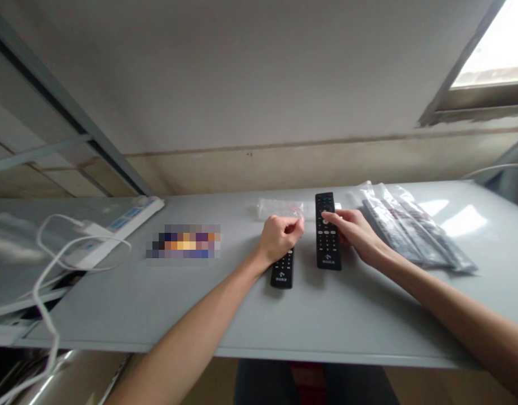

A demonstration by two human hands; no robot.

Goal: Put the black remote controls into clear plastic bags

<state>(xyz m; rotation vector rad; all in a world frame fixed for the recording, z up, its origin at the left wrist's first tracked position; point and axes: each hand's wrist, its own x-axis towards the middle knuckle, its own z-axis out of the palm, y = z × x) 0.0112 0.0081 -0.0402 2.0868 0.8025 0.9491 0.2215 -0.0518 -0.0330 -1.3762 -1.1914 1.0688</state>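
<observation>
A black remote control (pixel 328 247) is tilted up off the table, gripped along its right edge by my right hand (pixel 356 232), with the thumb across its upper buttons. My left hand (pixel 279 235) is closed, thumb and fingertips drawn together; whether anything is pinched there I cannot make out. Beneath that hand lies a second black remote control (pixel 283 277), its upper part covered by the hand. Behind both hands rests a clear plastic sleeve (pixel 279 208), partly hidden by the left hand and the held remote.
Several bagged remotes (pixel 414 230) lie in clear plastic on the right of the grey table (pixel 242 320). At the left sits a white power strip (pixel 115 230) with a looping white cable (pixel 43 306). A pixelated patch covers something left of centre. A wall stands behind.
</observation>
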